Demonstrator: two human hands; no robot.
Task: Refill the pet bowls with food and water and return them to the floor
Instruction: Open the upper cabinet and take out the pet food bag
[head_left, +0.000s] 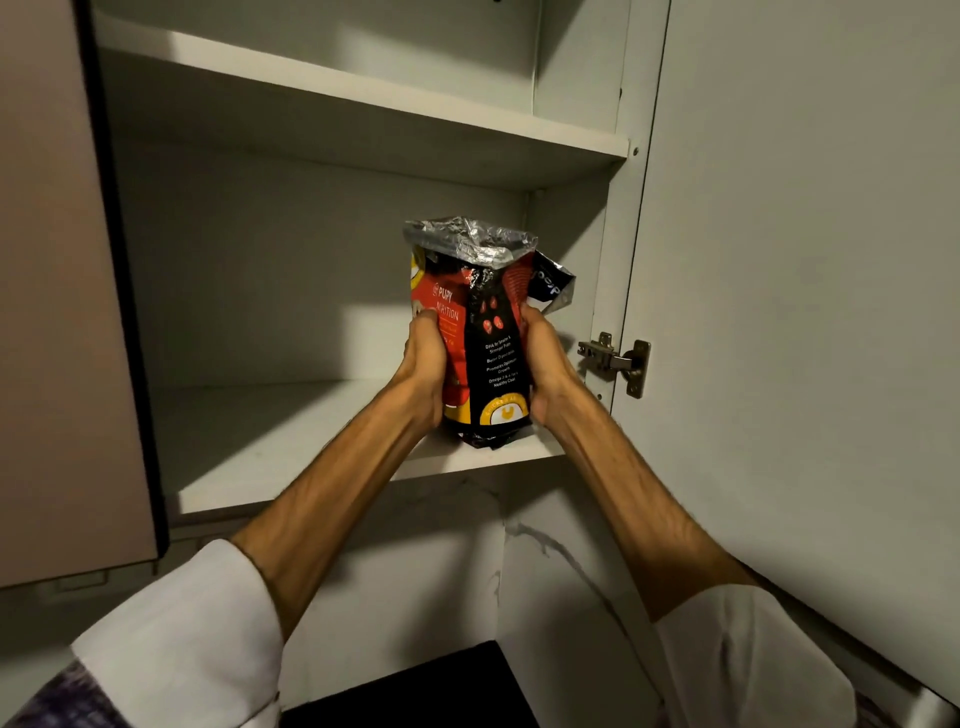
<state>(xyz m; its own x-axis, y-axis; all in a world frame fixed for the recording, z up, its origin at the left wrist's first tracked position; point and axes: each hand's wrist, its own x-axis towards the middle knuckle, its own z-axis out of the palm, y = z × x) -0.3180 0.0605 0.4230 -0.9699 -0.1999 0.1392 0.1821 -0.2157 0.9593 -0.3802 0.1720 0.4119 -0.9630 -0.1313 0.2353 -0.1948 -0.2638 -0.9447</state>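
Head view: open white wall cabinet (571, 78), doors swung wide, metal hinge (618, 364) at right. Puppy food bag (498, 332) upright at lower shelf (311, 431) front edge, foil top crumpled. Clasped by left hand (423, 364) and right hand (545, 358), fingers wrapped round opposite sides.

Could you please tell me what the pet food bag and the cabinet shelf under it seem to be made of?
The red-and-black pet food bag looks like glossy plastic film with a silver foil lining, crinkled and shiny at its open top. The white cabinet shelf seems to be matte laminated board, judging by its flat, even surface.
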